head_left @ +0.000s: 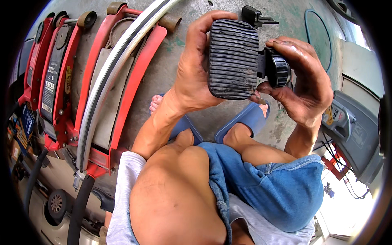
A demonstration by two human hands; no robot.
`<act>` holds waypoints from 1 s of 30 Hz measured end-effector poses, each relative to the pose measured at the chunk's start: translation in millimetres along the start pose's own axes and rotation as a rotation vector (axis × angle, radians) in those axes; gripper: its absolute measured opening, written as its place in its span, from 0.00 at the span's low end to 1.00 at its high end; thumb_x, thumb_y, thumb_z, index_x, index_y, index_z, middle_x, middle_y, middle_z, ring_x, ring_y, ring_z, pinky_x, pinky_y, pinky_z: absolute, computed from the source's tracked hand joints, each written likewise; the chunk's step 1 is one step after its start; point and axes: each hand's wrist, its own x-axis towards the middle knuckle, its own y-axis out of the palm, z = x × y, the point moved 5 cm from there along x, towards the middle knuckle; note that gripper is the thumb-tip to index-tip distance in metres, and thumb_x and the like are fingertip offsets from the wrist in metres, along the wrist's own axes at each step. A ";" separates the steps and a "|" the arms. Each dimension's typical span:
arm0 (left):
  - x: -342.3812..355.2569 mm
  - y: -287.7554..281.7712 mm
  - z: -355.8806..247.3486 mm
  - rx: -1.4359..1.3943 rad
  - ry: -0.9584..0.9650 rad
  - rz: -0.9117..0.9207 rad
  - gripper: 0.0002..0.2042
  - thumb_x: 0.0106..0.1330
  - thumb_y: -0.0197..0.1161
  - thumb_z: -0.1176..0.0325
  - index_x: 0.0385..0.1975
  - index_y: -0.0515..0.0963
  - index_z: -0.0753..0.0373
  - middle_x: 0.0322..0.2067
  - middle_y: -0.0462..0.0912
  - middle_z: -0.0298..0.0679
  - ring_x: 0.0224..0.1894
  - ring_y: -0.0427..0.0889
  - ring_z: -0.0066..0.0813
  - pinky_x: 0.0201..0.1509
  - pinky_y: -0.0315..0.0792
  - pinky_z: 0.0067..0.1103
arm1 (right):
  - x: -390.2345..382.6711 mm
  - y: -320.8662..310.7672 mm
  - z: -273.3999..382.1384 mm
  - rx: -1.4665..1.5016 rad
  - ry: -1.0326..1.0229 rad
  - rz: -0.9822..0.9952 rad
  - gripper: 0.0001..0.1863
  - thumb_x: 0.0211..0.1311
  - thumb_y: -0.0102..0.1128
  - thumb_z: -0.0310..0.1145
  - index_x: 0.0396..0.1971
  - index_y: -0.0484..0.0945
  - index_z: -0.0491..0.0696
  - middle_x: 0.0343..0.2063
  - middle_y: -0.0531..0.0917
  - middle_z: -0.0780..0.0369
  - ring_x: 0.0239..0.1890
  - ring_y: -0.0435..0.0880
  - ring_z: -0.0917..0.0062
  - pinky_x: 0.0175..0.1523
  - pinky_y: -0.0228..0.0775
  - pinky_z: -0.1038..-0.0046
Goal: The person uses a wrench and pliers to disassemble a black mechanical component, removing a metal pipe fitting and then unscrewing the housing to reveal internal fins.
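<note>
I hold a black ribbed rectangular block up in front of me, its ridged face turned toward my eyes. My left hand grips its left side, with the thumb along the top edge and the other fingers hidden behind. A round black knob with a grooved rim joins the block's right side by a short stem. My right hand pinches this knob between thumb and fingers. Beyond the block, a small black part with prongs lies on the concrete floor. What the block belongs to, I cannot tell.
Several red floor jacks stand close on my left, one with a long pale curved bar across it. To the right are a grey plastic jug and a large grey case. A blue hose lies at the far right.
</note>
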 end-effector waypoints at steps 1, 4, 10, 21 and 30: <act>3.2 -1.5 -6.9 0.127 0.050 0.021 0.58 0.34 0.90 0.62 0.66 0.57 0.67 0.54 0.73 0.40 0.53 0.77 0.26 0.56 0.75 0.22 | -0.5 0.0 -2.8 0.023 0.039 -0.004 0.38 0.42 0.81 0.25 0.57 0.74 0.31 0.52 0.80 0.45 0.59 0.79 0.57 0.64 0.71 0.59; 3.2 -0.7 -7.4 0.125 0.029 -0.017 0.57 0.34 0.90 0.62 0.66 0.58 0.67 0.53 0.74 0.40 0.52 0.78 0.27 0.56 0.75 0.22 | -0.5 -0.7 -5.2 0.064 0.133 -0.004 0.39 0.43 0.81 0.26 0.57 0.73 0.31 0.53 0.80 0.45 0.60 0.79 0.58 0.66 0.69 0.59; -0.2 -5.2 3.6 -0.094 -0.020 0.008 0.59 0.32 0.90 0.70 0.67 0.57 0.69 0.52 0.78 0.44 0.51 0.82 0.30 0.56 0.78 0.26 | 0.9 -2.2 -4.5 0.071 0.097 -0.028 0.41 0.42 0.82 0.28 0.59 0.72 0.31 0.54 0.80 0.45 0.59 0.79 0.58 0.66 0.69 0.59; -0.5 -4.7 11.4 -0.110 -0.022 0.016 0.54 0.39 0.87 0.70 0.68 0.57 0.70 0.54 0.76 0.44 0.51 0.82 0.29 0.56 0.79 0.25 | 3.0 -13.9 2.2 0.032 -0.017 -0.086 0.45 0.38 0.84 0.37 0.58 0.73 0.35 0.50 0.82 0.45 0.58 0.81 0.57 0.64 0.73 0.59; 3.9 -0.7 0.6 -0.164 -0.044 -0.006 0.55 0.36 0.88 0.73 0.68 0.57 0.68 0.54 0.76 0.42 0.52 0.80 0.27 0.57 0.78 0.24 | 11.4 -10.3 13.6 -0.011 -0.044 -0.088 0.44 0.39 0.84 0.35 0.59 0.73 0.35 0.49 0.83 0.44 0.58 0.80 0.54 0.63 0.74 0.57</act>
